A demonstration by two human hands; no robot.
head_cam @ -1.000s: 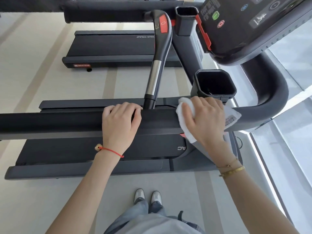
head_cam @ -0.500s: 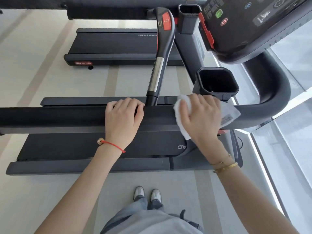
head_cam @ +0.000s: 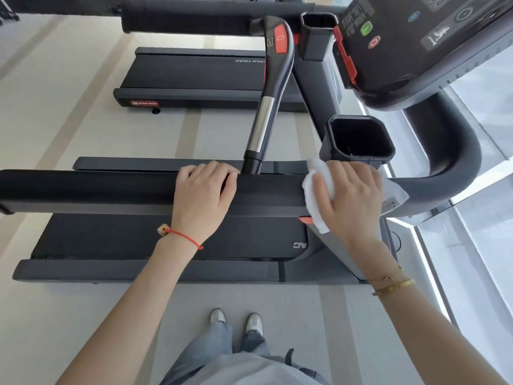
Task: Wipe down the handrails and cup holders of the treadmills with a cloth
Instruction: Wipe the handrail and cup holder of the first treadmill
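A long black padded handrail (head_cam: 97, 190) runs left to right across the middle of the head view. My left hand (head_cam: 204, 197) lies over its top with the fingers curled over the far edge. To the right, my right hand (head_cam: 351, 198) presses a white cloth (head_cam: 315, 190) onto the rail, fingers wrapped over it; a labelled corner of the cloth sticks out at the right. Just behind that hand sits a black cup holder (head_cam: 358, 140). A second cup holder (head_cam: 319, 23) shows further back.
A black and chrome grip bar (head_cam: 268, 107) with a red button rises from the rail between my hands. The console (head_cam: 416, 45) hangs at upper right, above the curved rail end (head_cam: 449, 168). Another treadmill (head_cam: 194, 76) stands beyond. My feet stand on the pale floor (head_cam: 69, 79).
My right hand with the cloth has slid slightly left along the handrail. My left hand has stayed in place on the rail.
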